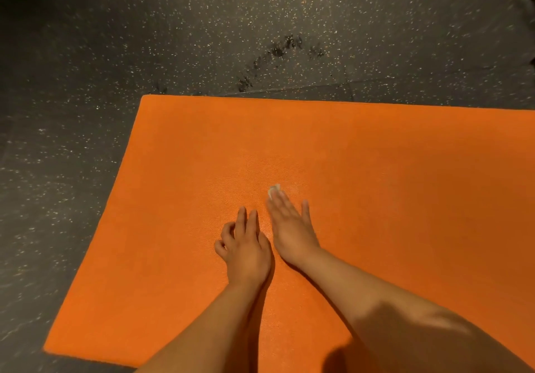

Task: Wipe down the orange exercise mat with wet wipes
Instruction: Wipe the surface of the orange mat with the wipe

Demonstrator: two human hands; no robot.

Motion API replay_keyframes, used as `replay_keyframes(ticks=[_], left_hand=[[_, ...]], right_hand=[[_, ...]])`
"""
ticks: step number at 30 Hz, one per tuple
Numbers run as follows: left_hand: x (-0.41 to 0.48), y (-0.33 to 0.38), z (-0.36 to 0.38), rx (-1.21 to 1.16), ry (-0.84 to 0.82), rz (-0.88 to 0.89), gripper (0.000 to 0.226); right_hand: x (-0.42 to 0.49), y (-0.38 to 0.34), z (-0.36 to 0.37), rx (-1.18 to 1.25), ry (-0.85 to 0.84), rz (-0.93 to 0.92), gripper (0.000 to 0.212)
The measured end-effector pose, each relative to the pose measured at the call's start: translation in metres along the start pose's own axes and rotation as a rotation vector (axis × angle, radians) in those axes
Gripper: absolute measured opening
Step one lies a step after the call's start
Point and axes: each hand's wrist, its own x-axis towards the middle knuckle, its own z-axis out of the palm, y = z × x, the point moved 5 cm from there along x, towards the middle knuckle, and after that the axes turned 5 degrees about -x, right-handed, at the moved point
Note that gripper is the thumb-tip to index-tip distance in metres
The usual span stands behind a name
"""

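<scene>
Wipe [273, 191] beneath right grip [289, 228] (on mat [376, 170])

There is one orange mat [376, 170]. Two hands are on it: one left hand [247, 252] and one right hand [289, 228]. There are two bare arms: one left arm [220, 323] and one right arm [390, 309]. There is one small white wipe [273, 191]; only a bit shows. There is one dark floor [144, 39] with lots of tiny white dots, too many to count. It has one patch of dark smudges [275, 54].
</scene>
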Motion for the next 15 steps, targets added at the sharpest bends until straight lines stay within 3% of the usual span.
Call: replay_keyframes(ticks=[4,6,10,12,15], left_hand=[[0.003,0.003,0.002,0.032,-0.027,0.03,0.054],[0.005,0.004,0.003,0.037,-0.027,0.027,0.054],[0.007,0.006,0.002,0.028,-0.018,0.021,0.053],[0.009,0.01,0.001,0.01,0.003,0.001,0.052],[0.012,0.014,0.001,-0.019,0.012,0.001,0.051]], right_hand=[[0.003,0.015,-0.01,-0.075,-0.031,-0.091,0.078],[0.005,0.04,-0.023,-0.095,0.036,0.045,0.083],[0.009,0.068,-0.04,-0.013,0.156,0.371,0.07],[0.012,0.049,-0.033,0.024,0.099,0.312,0.073],[0.013,0.003,-0.017,0.027,-0.012,0.03,0.074]])
